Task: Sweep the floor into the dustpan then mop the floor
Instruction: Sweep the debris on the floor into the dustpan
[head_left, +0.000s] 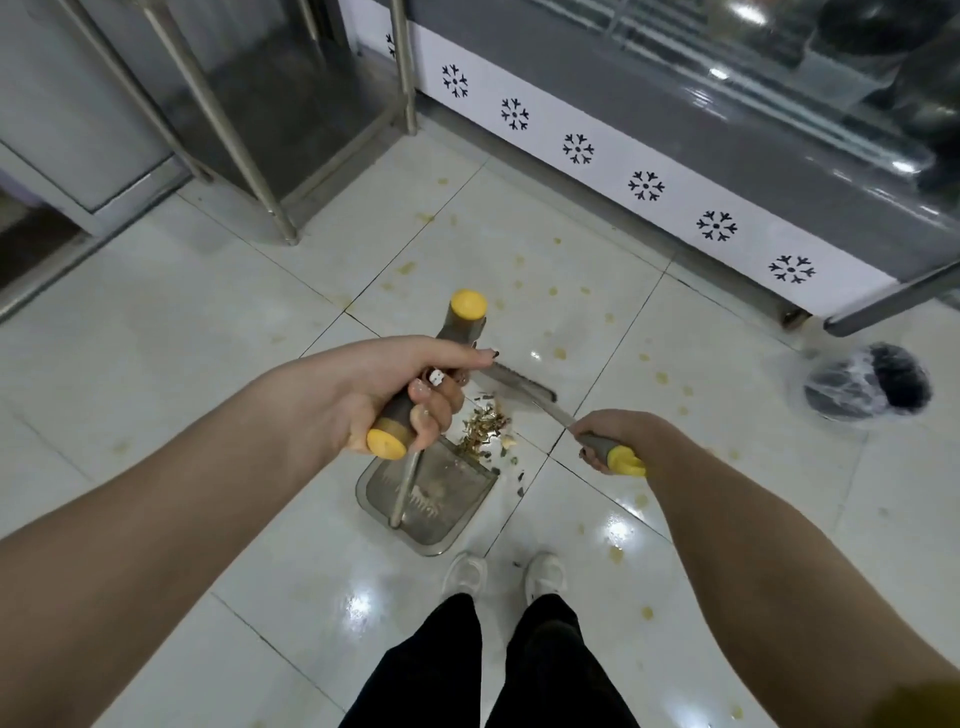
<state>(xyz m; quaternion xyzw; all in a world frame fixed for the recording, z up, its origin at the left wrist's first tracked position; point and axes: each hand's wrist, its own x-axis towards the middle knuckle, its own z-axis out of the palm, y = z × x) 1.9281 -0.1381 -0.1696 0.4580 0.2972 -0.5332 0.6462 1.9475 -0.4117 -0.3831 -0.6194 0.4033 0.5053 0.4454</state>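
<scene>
My left hand (395, 389) grips a grey handle with yellow ends (467, 307). A thin metal rod runs from it down to a grey dustpan (431, 499) lying on the white tiled floor in front of my feet. My right hand (615, 434) grips the grey, yellow-tipped broom handle (618, 457). Its metal shaft slants up-left to the dark brush head (519, 382), which sits on the floor just beyond a pile of green and brown scraps (485, 423). The pile lies at the dustpan's mouth, and a few bits lie beside its right edge.
Yellow stains (560, 354) dot the tiles ahead and to the right. A freezer with a snowflake-patterned white panel (647, 185) runs along the right. Steel table legs (288, 228) stand at upper left. A dark round object under clear plastic (867, 382) sits on the floor at right.
</scene>
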